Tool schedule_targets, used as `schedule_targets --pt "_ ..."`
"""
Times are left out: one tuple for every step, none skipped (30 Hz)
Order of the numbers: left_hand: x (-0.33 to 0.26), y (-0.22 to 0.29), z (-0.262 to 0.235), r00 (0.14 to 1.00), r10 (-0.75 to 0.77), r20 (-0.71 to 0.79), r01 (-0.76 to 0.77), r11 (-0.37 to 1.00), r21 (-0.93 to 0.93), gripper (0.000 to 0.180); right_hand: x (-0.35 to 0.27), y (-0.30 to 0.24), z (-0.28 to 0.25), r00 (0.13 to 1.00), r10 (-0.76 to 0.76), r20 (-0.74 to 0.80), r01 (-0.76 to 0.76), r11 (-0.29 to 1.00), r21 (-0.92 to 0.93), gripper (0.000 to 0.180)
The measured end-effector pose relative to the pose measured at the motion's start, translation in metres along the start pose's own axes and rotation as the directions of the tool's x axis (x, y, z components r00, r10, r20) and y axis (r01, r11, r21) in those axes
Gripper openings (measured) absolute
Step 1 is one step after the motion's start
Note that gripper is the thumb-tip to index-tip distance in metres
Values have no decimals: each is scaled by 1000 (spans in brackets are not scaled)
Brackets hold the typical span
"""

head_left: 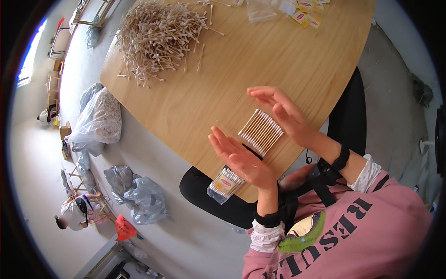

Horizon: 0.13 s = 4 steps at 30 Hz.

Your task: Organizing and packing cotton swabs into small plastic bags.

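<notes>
A neat row of cotton swabs (261, 132) lies side by side on the wooden table, their white tips lined up at both ends. To the left of it hovers my left hand (242, 159), palm turned inward with fingers stretched out and nothing in them. On the other side, my right hand (289, 116) is also open, its fingers extended and its thumb apart. Close by my left wrist, at the table's edge, sits a clear bag of cotton swabs (226, 184) with a yellow label. A dark flat object (252, 151) shows partly behind my left hand.
A large loose heap of cotton swabs (160, 39) covers the table's far left. Yellow cards (306, 13) and a clear plastic bag (261, 10) lie at the far right. Plastic sacks (104, 118) stand on the floor to the left; a person (76, 211) is in the distance.
</notes>
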<state>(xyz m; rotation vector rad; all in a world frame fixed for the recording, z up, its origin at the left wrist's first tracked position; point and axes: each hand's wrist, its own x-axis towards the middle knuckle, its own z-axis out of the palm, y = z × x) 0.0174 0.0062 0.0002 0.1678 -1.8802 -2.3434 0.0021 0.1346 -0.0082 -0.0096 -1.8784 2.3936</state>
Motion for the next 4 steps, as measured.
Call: schedule_targets --pt "0 1 -2 1000 25 -18 -25 1000 2 68 1 0 -1 1000 3 1 -3 1000 -3 71" --pt "0 -1 -3 1000 22 -20 -22 1000 0 68 2 0 -1 1000 16 27 -16 1000 1 74" --pt "1 -4 -2 1000 -3 14 3 999 -33 70 3 -2 -2 998 28 51 -28 1000 4 77" --pt "1 -8 -1 999 -25 47 28 998 -64 72 2 -5 -2 992 66 108 -62 997 -37 78"
